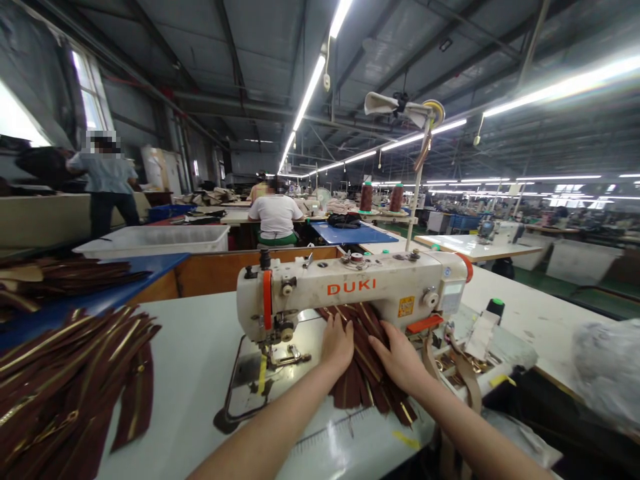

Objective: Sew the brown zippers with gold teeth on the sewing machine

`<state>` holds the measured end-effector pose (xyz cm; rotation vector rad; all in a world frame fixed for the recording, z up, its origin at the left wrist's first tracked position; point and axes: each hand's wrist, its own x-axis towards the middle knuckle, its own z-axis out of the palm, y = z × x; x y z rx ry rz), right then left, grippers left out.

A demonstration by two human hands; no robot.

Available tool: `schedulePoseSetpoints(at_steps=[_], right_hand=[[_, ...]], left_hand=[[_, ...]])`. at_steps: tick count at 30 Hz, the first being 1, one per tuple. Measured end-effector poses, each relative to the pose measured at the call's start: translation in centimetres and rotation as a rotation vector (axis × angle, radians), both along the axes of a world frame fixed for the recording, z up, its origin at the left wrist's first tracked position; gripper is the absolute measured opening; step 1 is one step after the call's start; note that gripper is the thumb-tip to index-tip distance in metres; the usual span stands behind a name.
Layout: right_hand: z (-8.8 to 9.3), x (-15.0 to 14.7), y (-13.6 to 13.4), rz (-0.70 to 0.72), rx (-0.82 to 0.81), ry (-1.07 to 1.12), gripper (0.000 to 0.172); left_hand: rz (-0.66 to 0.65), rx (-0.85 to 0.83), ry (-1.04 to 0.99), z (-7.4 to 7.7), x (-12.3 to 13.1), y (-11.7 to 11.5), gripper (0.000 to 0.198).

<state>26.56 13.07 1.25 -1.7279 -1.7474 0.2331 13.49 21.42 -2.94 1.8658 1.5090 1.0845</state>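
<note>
Both my hands rest on a bundle of dark red zippers with brass teeth [367, 380], which lies on the white sewing table [185, 360] under the arm of a cream DUKI sewing machine [350, 287]. My left hand [337, 345] grips the bundle's near left side, just right of the machine's presser foot [285, 355]. My right hand [400, 358] lies across its right side, fingers closed over the strips. A larger pile of the same zippers [65, 393] lies at the table's left edge. The bundle's far ends pass behind the machine head.
Tan straps and brass parts [460, 360] lie right of the machine. A translucent plastic bag [610, 373] sits at far right. Behind stand a white bin [150, 240], thread cones [380, 198], and a seated co-worker [275, 217]. Another person [105, 180] stands back left.
</note>
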Motion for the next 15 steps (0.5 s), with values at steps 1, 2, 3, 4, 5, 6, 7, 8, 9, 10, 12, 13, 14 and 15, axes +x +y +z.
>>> schedulePoseSetpoints(at_steps=[1,2,3,4,5,6,7,8,9,10,12,13,14,15], right_hand=[[0.1,-0.1,0.0,0.008,-0.005,-0.001,0.038],[0.1,-0.2,0.1,0.015,-0.009,-0.004,0.038],[0.1,-0.3,0.1,0.019,-0.011,-0.007,0.038],[0.2,-0.4,0.2,0.016,-0.015,-0.013,0.039],[0.2,-0.5,0.2,0.01,-0.022,-0.019,0.04],[0.3,-0.6,0.3,0.005,-0.033,-0.026,0.043],[0.4,-0.8,0.3,0.002,-0.047,-0.033,0.046],[0.5,-0.9,0.3,0.003,-0.063,-0.04,0.05],[0.6,-1.1,0.3,0.007,-0.08,-0.047,0.054],[0.7,-1.2,0.2,0.012,-0.097,-0.052,0.058],[0.9,-1.5,0.2,0.014,-0.122,-0.056,0.064],[1.0,-1.6,0.2,0.012,-0.134,-0.054,0.066],[1.1,-1.6,0.3,0.011,-0.146,-0.052,0.068],[1.1,-1.7,0.4,0.012,-0.154,-0.05,0.069]], left_hand=[[0.011,-0.004,0.002,0.0,0.0,0.0,0.039],[0.018,-0.008,0.002,0.0,0.1,-0.1,0.039],[0.022,-0.01,0.001,0.0,0.1,-0.1,0.039],[0.024,-0.011,-0.002,0.0,0.1,-0.1,0.039],[0.024,-0.011,-0.007,0.0,0.1,-0.2,0.039],[0.022,-0.011,-0.013,0.0,0.1,-0.2,0.039],[0.02,-0.011,-0.022,0.0,0.2,-0.3,0.039],[0.019,-0.011,-0.033,0.0,0.2,-0.3,0.038],[0.019,-0.012,-0.046,0.0,0.2,-0.4,0.038],[0.018,-0.014,-0.063,0.0,0.2,-0.4,0.038],[0.016,-0.022,-0.105,0.1,0.1,-0.3,0.038],[0.013,-0.027,-0.132,0.1,0.1,-0.2,0.037],[0.011,-0.033,-0.162,0.1,0.1,-0.1,0.037],[0.01,-0.041,-0.198,0.1,0.0,-0.1,0.036]])
